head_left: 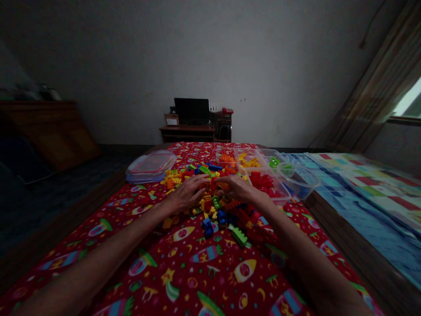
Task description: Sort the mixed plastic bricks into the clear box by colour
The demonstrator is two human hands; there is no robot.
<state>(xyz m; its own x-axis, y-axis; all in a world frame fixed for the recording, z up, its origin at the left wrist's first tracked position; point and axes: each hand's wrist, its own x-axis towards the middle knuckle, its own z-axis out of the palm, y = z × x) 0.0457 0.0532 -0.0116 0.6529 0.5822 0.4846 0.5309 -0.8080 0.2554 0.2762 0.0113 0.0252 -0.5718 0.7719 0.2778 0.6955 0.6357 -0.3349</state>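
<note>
A loose heap of plastic building blocks (215, 215) in red, yellow, orange, green and blue covers the middle of the table. Over its left part reaches my left hand (190, 191), palm down, fingers stretched and apart, with nothing seen in them. My right hand (237, 188) comes in from the other side, its fingers bent round a red building block (214, 184) at the fingertips. Blocks and the hands themselves partly hide the fingertips. Closer to me lie a green block (239, 237) and a blue block (207, 227).
A clear divided tray (284, 189) on the right holds blocks grouped by colour. Beside it stands a clear round tub (309, 175) with a few blocks. Stacked plastic lids (151, 164) lie at the left. A red patterned cloth (197, 272) covers the table.
</note>
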